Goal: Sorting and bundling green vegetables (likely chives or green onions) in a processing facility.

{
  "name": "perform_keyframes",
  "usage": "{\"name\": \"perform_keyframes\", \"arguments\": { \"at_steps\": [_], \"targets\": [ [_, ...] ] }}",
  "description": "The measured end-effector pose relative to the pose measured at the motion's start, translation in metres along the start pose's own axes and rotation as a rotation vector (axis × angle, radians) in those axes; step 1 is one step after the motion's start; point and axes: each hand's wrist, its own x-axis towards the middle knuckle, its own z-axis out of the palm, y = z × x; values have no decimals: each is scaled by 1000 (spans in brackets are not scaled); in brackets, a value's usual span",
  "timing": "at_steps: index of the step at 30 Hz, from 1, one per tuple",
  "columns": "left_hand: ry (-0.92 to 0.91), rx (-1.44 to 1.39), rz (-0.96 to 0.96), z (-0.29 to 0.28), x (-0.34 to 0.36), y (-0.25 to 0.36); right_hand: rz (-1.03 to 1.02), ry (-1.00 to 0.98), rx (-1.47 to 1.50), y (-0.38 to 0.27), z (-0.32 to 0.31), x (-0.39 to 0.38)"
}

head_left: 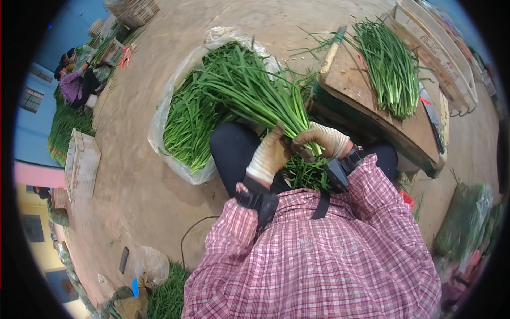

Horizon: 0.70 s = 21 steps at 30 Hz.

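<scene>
Both my hands wear tan work gloves with pale cuffs. Between my knees, my left hand (272, 151) and my right hand (324, 139) are closed round the stem ends of a bunch of garlic chives (265, 98). Its green leaves stretch away to the upper left, over a clear plastic bag (158, 127) full of more chives (183, 133). To my right, another pile of chives (390, 74) lies on a wooden board (340, 80), with a knife (433, 122) by its right edge. Loose leaves lie in my lap below my hands.
White plastic crates (435, 58) stand beyond the board. Another crate (84, 162) is at the left, near a seated person (74, 85) beside heaped greens. A wrapped green bundle (462, 218) lies at the lower right. More greens (169, 297) lie behind me at lower left.
</scene>
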Motion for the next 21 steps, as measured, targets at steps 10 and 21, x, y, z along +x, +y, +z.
{"name": "perform_keyframes", "arguments": {
  "at_steps": [10, 21],
  "targets": [
    [-2, 144, 229, 52, 62, 15, -243, 672, 239, 36, -15, -95],
    [17, 117, 268, 81, 59, -6, -722, 1329, 172, 7, -3, -74]
  ]
}}
